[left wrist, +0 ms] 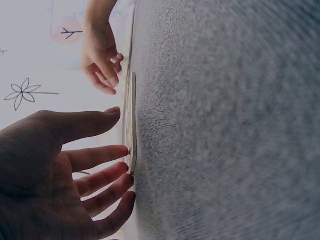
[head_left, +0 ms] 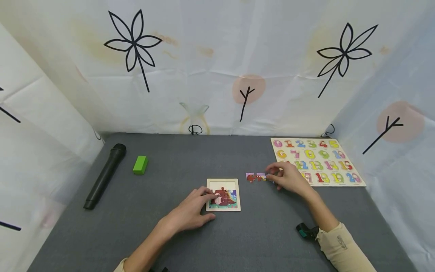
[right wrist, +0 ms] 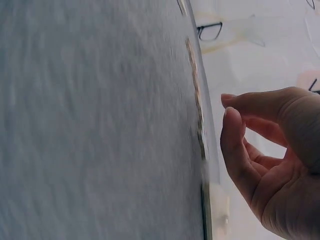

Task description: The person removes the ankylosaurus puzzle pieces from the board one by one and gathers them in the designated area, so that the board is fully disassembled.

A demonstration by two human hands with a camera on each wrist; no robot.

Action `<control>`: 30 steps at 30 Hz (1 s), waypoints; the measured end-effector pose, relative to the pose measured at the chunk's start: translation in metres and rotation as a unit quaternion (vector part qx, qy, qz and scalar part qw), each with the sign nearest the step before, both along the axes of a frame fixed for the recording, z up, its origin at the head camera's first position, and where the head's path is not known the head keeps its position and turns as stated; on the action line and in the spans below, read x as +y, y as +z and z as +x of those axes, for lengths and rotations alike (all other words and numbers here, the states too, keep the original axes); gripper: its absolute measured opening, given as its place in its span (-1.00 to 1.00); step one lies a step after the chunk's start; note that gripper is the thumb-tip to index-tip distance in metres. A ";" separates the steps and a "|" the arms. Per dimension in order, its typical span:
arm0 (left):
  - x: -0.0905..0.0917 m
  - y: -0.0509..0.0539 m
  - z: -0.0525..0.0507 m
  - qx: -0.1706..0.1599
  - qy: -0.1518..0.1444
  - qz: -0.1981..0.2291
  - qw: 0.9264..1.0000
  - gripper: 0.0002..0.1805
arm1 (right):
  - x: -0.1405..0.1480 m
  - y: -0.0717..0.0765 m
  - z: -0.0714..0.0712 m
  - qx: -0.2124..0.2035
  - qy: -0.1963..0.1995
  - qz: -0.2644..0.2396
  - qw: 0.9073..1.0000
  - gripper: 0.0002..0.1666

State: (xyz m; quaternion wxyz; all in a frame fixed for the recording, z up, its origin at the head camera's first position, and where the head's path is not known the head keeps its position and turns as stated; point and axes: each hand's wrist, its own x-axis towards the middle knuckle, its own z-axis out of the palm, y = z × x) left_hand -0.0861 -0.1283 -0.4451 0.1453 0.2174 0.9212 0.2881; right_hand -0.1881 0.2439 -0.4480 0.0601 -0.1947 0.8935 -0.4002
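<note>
A small wooden puzzle tray (head_left: 222, 184) lies mid-table, its lower part filled with a picture of a dark red dinosaur-like figure (head_left: 224, 198). My left hand (head_left: 192, 209) rests at the tray's left side, fingertips touching it and thumb apart below. The left wrist view shows that hand (left wrist: 65, 175) with fingers spread against the tray's edge (left wrist: 133, 120). To the tray's right lie purple and red puzzle pieces (head_left: 250, 177) in a row. Over the row's right end hovers my right hand (head_left: 287, 176), partly hiding it. Between its bent thumb and forefinger (right wrist: 255, 102) no piece shows.
A number board (head_left: 317, 162) lies at the back right, partly behind the right hand. On the left are a black microphone (head_left: 105, 175) and a green block (head_left: 140, 165). White patterned cloth (head_left: 210, 56) walls the grey table (head_left: 163, 162) at the back and sides.
</note>
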 end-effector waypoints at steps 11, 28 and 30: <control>-0.005 0.010 0.006 -0.007 -0.026 -0.026 0.999 -0.34 | -0.038 0.002 0.006 -0.068 0.046 -0.074 0.994 -0.73; -0.017 0.024 0.013 -0.041 -0.088 -0.065 0.993 -0.18 | -0.107 -0.001 0.017 -0.110 0.141 -0.104 0.978 -0.74; -0.018 0.025 0.013 -0.042 -0.089 -0.061 0.993 -0.18 | -0.117 -0.002 0.017 -0.123 0.146 -0.102 0.976 -0.74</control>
